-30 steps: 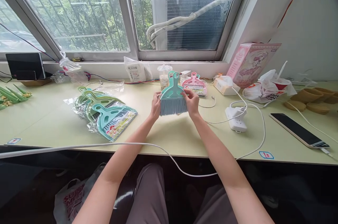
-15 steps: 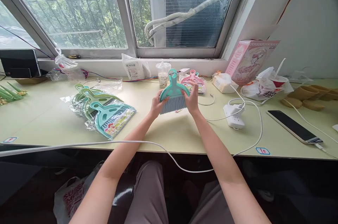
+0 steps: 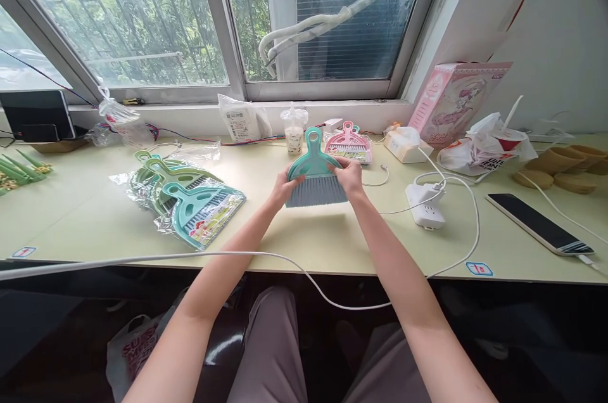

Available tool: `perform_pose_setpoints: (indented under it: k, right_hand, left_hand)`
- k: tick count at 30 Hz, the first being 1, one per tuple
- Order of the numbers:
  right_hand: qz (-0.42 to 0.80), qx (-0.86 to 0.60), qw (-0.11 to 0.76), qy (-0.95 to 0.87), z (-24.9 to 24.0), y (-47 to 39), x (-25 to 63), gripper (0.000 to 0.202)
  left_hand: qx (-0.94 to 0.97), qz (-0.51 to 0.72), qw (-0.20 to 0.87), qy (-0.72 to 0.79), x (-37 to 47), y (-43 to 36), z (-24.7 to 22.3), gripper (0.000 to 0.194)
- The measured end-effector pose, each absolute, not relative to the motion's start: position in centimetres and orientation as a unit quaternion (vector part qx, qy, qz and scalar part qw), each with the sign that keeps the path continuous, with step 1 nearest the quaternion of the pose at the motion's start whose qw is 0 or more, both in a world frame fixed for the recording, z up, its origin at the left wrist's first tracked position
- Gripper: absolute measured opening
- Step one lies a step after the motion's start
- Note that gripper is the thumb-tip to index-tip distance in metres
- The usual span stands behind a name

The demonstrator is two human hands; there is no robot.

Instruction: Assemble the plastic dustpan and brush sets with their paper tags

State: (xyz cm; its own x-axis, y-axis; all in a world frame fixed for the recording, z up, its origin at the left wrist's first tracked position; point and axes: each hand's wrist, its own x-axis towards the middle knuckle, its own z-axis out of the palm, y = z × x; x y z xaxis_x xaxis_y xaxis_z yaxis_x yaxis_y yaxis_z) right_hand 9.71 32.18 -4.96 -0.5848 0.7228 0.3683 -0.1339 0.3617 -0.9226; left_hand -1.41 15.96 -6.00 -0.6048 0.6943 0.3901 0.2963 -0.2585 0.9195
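Observation:
A teal brush and dustpan set [image 3: 314, 165] with grey bristles is held above the table, handle pointing up and bristles down. My left hand [image 3: 285, 186] grips its left edge, and my right hand [image 3: 349, 176] is closed on its right edge. To the left lie several wrapped sets: a teal one [image 3: 204, 210] in front, with green ones [image 3: 178, 176] partly under and behind it. Behind my right hand is a pink set [image 3: 349, 142] in clear wrapping.
A white cable [image 3: 313, 286] crosses the table's front edge [image 3: 332, 268] below my forearms. On the right are a power strip [image 3: 427, 208], a phone [image 3: 539, 224], a tissue box [image 3: 406, 144] and a pink box [image 3: 463, 102]. A lidded cup [image 3: 294, 130] stands at the back.
My right hand's fingers, raised and spread before, have closed on the right edge of the teal set. The set now faces the camera more squarely, showing more bristles. The view has shifted slightly.

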Motion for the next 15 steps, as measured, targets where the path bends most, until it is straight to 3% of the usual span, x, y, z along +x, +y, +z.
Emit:
perform_pose_setpoints:
  k: [7, 12, 15]
  right_hand:
    - [0.472, -0.279, 0.390, -0.740, -4.0, 31.0, 10.6, 0.028]
    - [0.396, -0.247, 0.337, -0.818, -2.4, 30.2, 11.2, 0.026]
    - [0.375, -0.219, 0.361, -0.825, -1.6, 29.6, 11.5, 0.033]
  left_hand:
    - [0.411, 0.671, 0.167, 0.594, -1.3, 15.5, -5.7, 0.049]
    - [0.435, 0.647, 0.142, 0.610, -1.8, 15.2, -5.1, 0.049]
    - [0.465, 0.624, 0.147, 0.611, -1.4, 15.4, -5.2, 0.052]
